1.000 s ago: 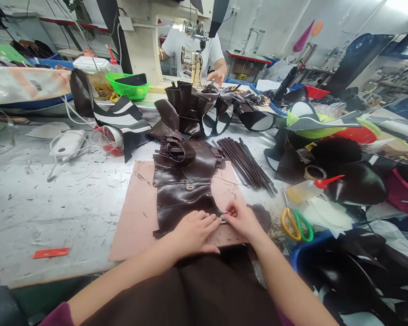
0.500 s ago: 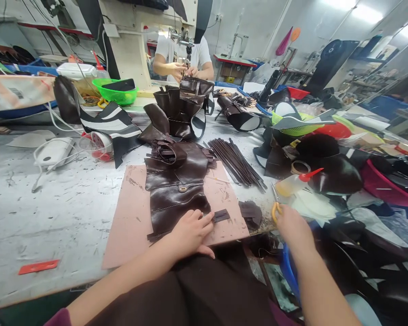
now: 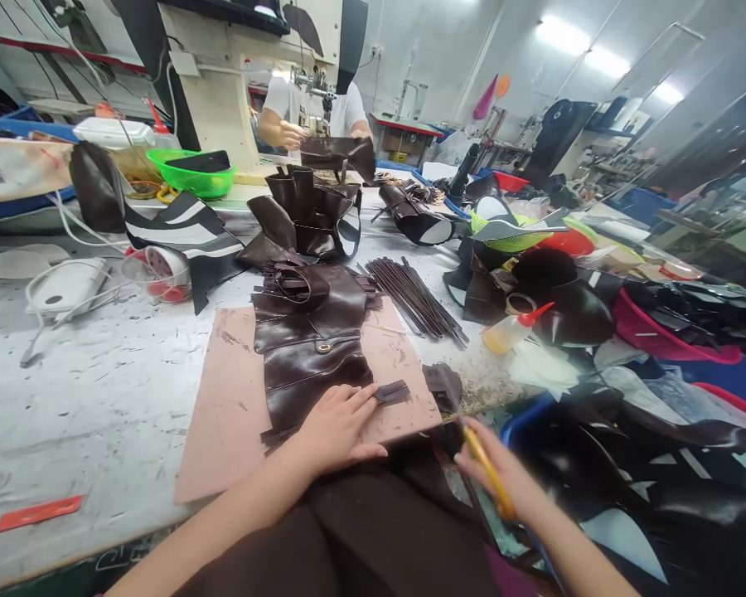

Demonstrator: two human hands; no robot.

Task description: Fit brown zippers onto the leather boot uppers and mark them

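My left hand (image 3: 336, 427) lies flat with fingers stretched out on dark brown leather pieces (image 3: 307, 348) stacked on a pink cutting mat (image 3: 224, 398). Its fingertips rest beside a small brown leather strip (image 3: 391, 391). My right hand (image 3: 497, 477) is below the table's edge, closed round the yellow handle of a pair of scissors (image 3: 488, 471); the blades are hidden and the hand is blurred.
A bundle of thin dark strips (image 3: 414, 298) lies right of the mat. A glue bottle with a red tip (image 3: 513, 330) stands among black leather pieces. Behind are a green bowl (image 3: 200, 172), a sewing machine (image 3: 224, 75) and another person (image 3: 304, 112) working there.
My right hand left the small strip, reached right to the scissors, and came back down toward my lap holding them. My left hand stayed on the leather.
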